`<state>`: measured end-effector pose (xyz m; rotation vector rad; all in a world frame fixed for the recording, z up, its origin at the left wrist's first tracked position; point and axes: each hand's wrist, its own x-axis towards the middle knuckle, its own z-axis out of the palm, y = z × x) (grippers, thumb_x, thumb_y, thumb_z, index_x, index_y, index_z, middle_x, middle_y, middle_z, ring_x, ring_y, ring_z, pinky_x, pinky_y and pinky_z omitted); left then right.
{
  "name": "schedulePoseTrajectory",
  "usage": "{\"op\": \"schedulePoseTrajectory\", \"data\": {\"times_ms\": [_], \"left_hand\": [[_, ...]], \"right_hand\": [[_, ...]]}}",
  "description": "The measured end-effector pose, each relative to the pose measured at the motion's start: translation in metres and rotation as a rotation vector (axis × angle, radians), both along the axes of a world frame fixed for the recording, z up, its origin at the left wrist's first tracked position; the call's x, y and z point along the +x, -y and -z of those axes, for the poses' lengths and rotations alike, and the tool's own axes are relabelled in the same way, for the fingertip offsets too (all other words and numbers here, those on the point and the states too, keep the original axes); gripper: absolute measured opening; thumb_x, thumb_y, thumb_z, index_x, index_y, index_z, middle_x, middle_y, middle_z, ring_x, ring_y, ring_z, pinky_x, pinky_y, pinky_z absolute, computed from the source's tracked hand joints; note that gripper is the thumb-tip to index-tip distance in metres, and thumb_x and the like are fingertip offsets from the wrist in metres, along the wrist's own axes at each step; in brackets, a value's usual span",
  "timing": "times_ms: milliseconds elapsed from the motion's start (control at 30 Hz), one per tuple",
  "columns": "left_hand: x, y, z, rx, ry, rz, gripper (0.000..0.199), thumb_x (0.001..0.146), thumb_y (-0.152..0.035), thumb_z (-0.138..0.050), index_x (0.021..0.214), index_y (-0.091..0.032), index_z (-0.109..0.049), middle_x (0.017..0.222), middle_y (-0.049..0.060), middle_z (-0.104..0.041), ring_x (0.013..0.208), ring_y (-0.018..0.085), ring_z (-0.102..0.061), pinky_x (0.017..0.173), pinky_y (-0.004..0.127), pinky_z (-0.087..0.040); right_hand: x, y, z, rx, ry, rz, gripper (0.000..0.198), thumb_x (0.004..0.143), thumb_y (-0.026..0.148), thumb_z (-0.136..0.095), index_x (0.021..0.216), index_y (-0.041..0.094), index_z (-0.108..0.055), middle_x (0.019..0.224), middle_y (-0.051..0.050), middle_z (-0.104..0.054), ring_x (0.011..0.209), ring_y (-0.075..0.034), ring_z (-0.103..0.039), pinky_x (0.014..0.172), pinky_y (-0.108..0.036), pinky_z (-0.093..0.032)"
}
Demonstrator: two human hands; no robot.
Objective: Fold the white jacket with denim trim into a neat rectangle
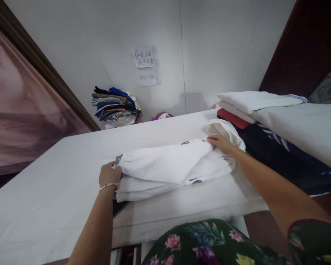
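Observation:
A white long-sleeved garment (165, 162) with dark printed marks lies partly folded on the white-covered table. A sleeve with a grey cuff stretches across it towards the left. My left hand (109, 175), with a silver bracelet at the wrist, is closed on the cuff end; its fingertips are partly hidden. My right hand (220, 142) pinches the cloth near the garment's upper right part, its thumb and fingers together. Beyond that hand the cloth bunches up in a loose, rounded fold. A flat black item (120, 208) sticks out from under the garment's lower left corner.
A pile of folded clothes (117, 106) stands by the wall at the back left. White, red and navy clothes (287, 125) are stacked on the right. Paper notes (146, 57) hang on the wall. A pink curtain (30, 95) borders the white table (52, 176).

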<state>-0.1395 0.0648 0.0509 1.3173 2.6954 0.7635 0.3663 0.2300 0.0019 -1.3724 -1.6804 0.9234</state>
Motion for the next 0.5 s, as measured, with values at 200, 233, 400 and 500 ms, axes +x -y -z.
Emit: {"op": "schedulePoseTrajectory", "data": {"times_ms": [200, 233, 400, 500], "left_hand": [[0.009, -0.017, -0.002, 0.037, -0.313, 0.287, 0.038, 0.083, -0.037, -0.05, 0.11, -0.014, -0.064, 0.13, 0.016, -0.055, 0.123, 0.029, -0.048, 0.105, 0.043, -0.037], [0.012, -0.025, 0.0, 0.009, -0.345, 0.352, 0.039, 0.083, -0.039, -0.05, 0.111, -0.014, -0.063, 0.132, 0.015, -0.054, 0.126, 0.029, -0.045, 0.106, 0.043, -0.035], [0.038, -0.064, 0.011, -0.228, -0.406, 0.58, 0.052, 0.088, -0.047, -0.042, 0.131, -0.019, -0.051, 0.147, 0.012, -0.04, 0.138, 0.028, -0.028, 0.11, 0.051, -0.023], [0.048, -0.08, 0.021, -0.379, -0.415, 0.612, 0.058, 0.09, -0.052, -0.036, 0.138, -0.022, -0.043, 0.151, 0.01, -0.033, 0.141, 0.029, -0.022, 0.111, 0.056, -0.015]], "right_hand": [[0.01, -0.016, 0.001, 0.02, 0.02, 0.13, 0.037, 0.076, 0.028, -0.053, 0.11, 0.017, -0.065, 0.106, -0.01, -0.068, 0.095, -0.022, -0.063, 0.078, -0.034, -0.053], [0.009, -0.019, 0.0, 0.031, 0.055, 0.128, 0.038, 0.075, 0.026, -0.053, 0.11, 0.017, -0.065, 0.108, -0.01, -0.067, 0.099, -0.023, -0.062, 0.081, -0.036, -0.052], [0.012, -0.033, -0.009, 0.085, 0.298, 0.076, 0.027, 0.069, 0.021, -0.062, 0.095, 0.017, -0.069, 0.108, -0.011, -0.067, 0.113, -0.026, -0.054, 0.099, -0.037, -0.039], [0.023, -0.038, -0.015, 0.074, 0.442, 0.093, 0.018, 0.062, 0.02, -0.073, 0.078, 0.014, -0.068, 0.09, -0.017, -0.068, 0.108, -0.033, -0.053, 0.097, -0.042, -0.036]]}}
